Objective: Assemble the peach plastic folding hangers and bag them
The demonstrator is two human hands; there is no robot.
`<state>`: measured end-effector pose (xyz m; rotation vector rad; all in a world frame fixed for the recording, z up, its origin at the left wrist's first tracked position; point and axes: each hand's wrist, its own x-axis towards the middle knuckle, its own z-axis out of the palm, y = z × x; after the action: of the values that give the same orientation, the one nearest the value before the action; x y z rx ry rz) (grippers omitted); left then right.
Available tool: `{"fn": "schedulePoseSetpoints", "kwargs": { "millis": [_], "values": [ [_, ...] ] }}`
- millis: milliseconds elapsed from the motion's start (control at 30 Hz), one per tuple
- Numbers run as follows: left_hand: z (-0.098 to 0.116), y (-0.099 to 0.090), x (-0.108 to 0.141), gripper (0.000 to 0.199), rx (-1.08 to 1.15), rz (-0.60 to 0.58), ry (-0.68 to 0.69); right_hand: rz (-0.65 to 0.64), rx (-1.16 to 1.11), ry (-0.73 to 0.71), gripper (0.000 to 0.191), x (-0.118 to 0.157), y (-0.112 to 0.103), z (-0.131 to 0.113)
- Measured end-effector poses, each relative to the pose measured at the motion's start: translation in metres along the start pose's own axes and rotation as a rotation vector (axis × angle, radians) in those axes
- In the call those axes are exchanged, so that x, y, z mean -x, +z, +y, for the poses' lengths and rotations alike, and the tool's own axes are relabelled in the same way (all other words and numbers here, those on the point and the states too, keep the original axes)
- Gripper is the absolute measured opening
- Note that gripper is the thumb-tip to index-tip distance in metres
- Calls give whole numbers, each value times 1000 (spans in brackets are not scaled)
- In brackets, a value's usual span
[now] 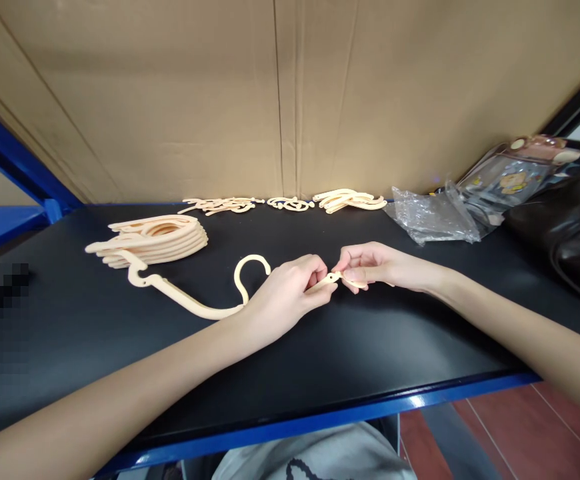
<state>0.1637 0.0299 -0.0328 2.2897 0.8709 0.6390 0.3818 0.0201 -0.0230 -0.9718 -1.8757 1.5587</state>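
A cream clothes hanger (190, 305) with a curved hook lies at the middle of the black table, its left arm reaching toward a stack. My left hand (290, 288) is closed around the right arm of this hanger, whose end with a small hole sticks out past the fingers. Close against that end, my right hand (370, 265) pinches a cream hanger piece (354, 283), mostly covered by the fingers. The two parts meet between my fingertips; whether they are joined I cannot tell.
Stacked cream hangers (170, 247) sit at left. Along the cardboard wall (195, 100) lie thin hanger pieces (225, 205), small hook pieces (291, 204) and curved bars (350, 200). Clear plastic bags (440, 217) and a dark bag (565, 220) are at right. A blue edge (320, 425) borders the table.
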Motion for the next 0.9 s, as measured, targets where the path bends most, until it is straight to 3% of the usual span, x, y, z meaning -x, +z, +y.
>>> {"fn": "schedulePoseSetpoints", "kwargs": {
  "millis": [167,333,600,900],
  "values": [
    [3,0,3,22,1,-43,56,-18,-67,24,19,2,0,1],
    [9,-3,4,20,-35,-90,27,-27,-108,63,20,1,-1,1],
    [16,4,8,15,-255,-109,30,-19,15,166,24,2,2,-11],
    [20,8,10,20,-177,-103,-49,-33,98,98,23,4,-4,-12]
  ]
}}
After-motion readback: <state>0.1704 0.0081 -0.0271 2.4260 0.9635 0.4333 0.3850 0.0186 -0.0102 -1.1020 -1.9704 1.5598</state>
